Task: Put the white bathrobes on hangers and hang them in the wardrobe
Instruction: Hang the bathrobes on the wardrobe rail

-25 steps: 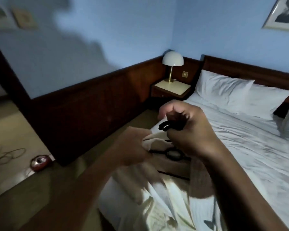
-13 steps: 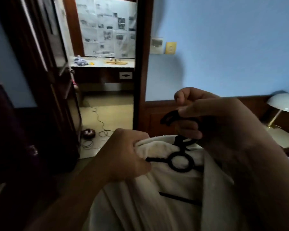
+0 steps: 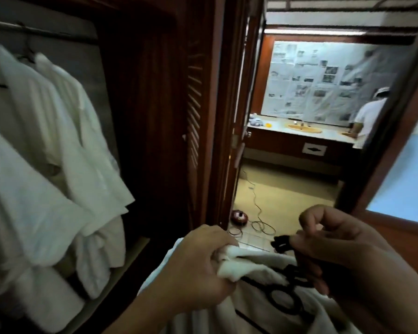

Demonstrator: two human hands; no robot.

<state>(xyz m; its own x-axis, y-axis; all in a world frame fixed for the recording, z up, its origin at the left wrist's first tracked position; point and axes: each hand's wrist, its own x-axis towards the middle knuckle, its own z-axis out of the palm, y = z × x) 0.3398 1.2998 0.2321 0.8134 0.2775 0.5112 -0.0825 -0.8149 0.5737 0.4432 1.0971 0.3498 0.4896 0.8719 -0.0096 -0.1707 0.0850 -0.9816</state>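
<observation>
A white bathrobe (image 3: 256,307) hangs on a black hanger (image 3: 285,298) low in the middle of the head view. My left hand (image 3: 198,266) grips the robe's collar at its left shoulder. My right hand (image 3: 336,254) holds the hanger's black hook (image 3: 279,244). To the left stands the open wardrobe (image 3: 140,97), where several white bathrobes (image 3: 65,145) hang from a rail (image 3: 41,32). The robe's lower part is out of view.
The louvred wardrobe door (image 3: 194,112) stands open beside a doorway to a bathroom (image 3: 299,131). A person in white (image 3: 368,116) stands at the bathroom counter. A cable (image 3: 258,213) and a round red object (image 3: 239,216) lie on the floor.
My view has swung left from the bed past the bathroom doorway to the open wardrobe. Both hands keep the same hold on the robe and hanger.
</observation>
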